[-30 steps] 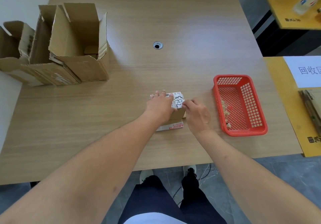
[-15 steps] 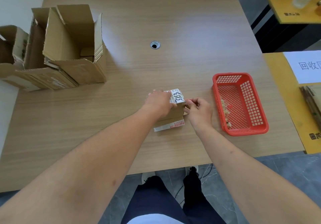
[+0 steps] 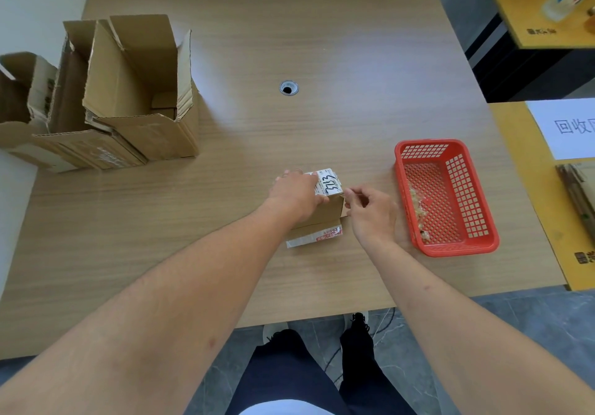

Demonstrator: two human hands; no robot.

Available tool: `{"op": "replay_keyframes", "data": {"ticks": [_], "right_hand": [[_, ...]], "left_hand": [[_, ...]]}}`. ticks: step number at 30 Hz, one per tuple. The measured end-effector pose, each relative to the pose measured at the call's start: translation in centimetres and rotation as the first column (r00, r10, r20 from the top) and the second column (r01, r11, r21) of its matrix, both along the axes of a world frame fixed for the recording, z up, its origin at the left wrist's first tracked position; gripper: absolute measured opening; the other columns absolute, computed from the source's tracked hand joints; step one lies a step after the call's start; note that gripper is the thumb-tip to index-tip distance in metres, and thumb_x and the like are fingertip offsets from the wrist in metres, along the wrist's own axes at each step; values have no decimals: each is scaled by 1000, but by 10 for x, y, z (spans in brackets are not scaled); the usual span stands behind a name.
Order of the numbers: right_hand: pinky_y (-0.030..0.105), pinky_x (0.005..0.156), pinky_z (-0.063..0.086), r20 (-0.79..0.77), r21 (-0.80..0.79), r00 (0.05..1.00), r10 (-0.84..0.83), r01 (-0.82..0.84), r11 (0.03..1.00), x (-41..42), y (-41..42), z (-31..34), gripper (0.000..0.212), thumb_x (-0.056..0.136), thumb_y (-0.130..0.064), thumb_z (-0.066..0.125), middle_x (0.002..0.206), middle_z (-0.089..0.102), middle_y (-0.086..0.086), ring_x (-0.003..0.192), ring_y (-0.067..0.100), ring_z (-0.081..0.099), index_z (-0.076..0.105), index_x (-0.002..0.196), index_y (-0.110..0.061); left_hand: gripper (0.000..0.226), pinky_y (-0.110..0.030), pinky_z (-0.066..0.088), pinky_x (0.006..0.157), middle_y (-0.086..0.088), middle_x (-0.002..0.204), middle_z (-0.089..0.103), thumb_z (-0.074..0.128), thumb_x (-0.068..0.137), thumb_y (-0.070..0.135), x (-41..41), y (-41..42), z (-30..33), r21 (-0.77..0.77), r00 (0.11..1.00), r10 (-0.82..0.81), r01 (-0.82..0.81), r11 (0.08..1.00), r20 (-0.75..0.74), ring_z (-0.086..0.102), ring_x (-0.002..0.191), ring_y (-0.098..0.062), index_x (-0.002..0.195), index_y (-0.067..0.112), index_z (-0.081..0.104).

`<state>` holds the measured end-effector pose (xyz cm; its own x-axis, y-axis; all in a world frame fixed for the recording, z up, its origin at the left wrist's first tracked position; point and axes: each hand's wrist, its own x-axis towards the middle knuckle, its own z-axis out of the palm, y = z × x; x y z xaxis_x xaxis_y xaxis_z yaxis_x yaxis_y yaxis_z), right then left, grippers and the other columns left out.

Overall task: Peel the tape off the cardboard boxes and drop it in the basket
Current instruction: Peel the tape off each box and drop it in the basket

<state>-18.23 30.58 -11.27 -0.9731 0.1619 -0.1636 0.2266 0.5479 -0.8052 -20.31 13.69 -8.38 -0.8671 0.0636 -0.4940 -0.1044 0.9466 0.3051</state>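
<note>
A small cardboard box (image 3: 331,211) with a white label marked in black stands near the table's front middle. My left hand (image 3: 297,194) grips its top and left side, fingers curled over the label's edge. At the box's upper right corner, my right hand (image 3: 370,213) pinches the edge of the tape between thumb and forefinger; the tape itself is too thin to make out. To the right sits a red plastic basket (image 3: 467,247) with several crumpled tape scraps (image 3: 417,208) inside.
Several open, empty cardboard boxes (image 3: 128,92) stand at the table's far left. A cable hole (image 3: 288,88) lies in the table's middle. A yellow side table (image 3: 547,221) with a white sign adjoins on the right. My legs show below the front edge.
My right hand has shifted slightly right and away from the box's corner, fingers still pinched. The left hand keeps its hold on the box, which has tipped a little.
</note>
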Motion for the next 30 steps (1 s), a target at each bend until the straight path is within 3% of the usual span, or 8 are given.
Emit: {"op": "replay_keyframes", "data": {"ticks": [3, 11, 16, 19, 21, 24, 27, 30], "right_hand": [[21, 72, 54, -17, 73, 999, 28, -26, 997, 1, -2, 3, 17, 80, -38, 85, 73, 71, -18, 69, -1, 66, 80, 91, -26], [16, 67, 27, -26, 272, 1000, -9, 16, 962, 3, -1, 10, 5, 89, -12, 75, 89, 59, -4, 84, 16, 59, 80, 89, -13], [27, 81, 45, 8, 274, 1000, 10, -12, 962, 5, 12, 24, 9, 93, -14, 71, 97, 75, 5, 94, 22, 67, 80, 96, -13], [36, 98, 52, 32, 230, 999, 20, -27, 973, 2, 18, 31, 29, 98, -6, 60, 103, 78, 7, 106, 21, 71, 73, 124, -11], [29, 100, 52, 23, 225, 999, 24, -28, 974, -1, 27, 35, 36, 98, -1, 58, 102, 78, 6, 105, 15, 72, 68, 131, -8], [11, 84, 50, 8, 225, 1000, 20, -21, 974, -6, 51, 40, 27, 94, -2, 67, 100, 76, 2, 86, 6, 68, 74, 119, -9], [25, 82, 52, 9, 235, 1000, 0, -2, 972, -14, 83, 40, 7, 88, -16, 79, 89, 74, -6, 82, 10, 67, 76, 95, -18], [22, 72, 44, 27, 237, 998, -62, 54, 970, -24, 115, 39, 14, 80, -27, 86, 76, 69, -15, 75, 7, 66, 72, 78, -27]], "left_hand": [[61, -45, 38, 108, -11, 144, 50, 54, 99, 56, 0, 0, 1, -9, 1000, -5, 5, 1000, -2, 40, 139, -34, 148, 21, 47], [61, -44, 39, 106, -13, 143, 50, 55, 98, 58, 2, 4, 0, -24, 999, 24, -25, 999, -21, 41, 137, -34, 146, 21, 49], [56, -44, 45, 96, -10, 135, 53, 58, 96, 58, 18, 18, 3, -74, 996, 52, -57, 996, -72, 46, 131, -33, 139, 22, 51], [56, -41, 45, 87, -8, 127, 56, 61, 94, 58, 31, 33, 5, -111, 991, 58, -71, 991, -117, 54, 119, -31, 136, 22, 50], [55, -41, 44, 88, -7, 122, 58, 61, 93, 59, 34, 44, 5, -140, 990, 54, -72, 988, -129, 57, 113, -31, 132, 22, 52], [59, -41, 42, 92, -6, 121, 59, 59, 91, 64, 33, 65, 5, -195, 991, 48, -72, 978, -128, 58, 112, -31, 134, 24, 51], [66, -42, 40, 94, -8, 125, 57, 64, 88, 59, 34, 89, 1, -199, 990, 53, -79, 977, -133, 55, 115, -31, 141, 25, 47], [74, -42, 43, 96, -10, 132, 52, 69, 86, 54, 36, 107, -5, -175, 986, 92, -116, 978, -140, 51, 119, -32, 148, 24, 41]]}}
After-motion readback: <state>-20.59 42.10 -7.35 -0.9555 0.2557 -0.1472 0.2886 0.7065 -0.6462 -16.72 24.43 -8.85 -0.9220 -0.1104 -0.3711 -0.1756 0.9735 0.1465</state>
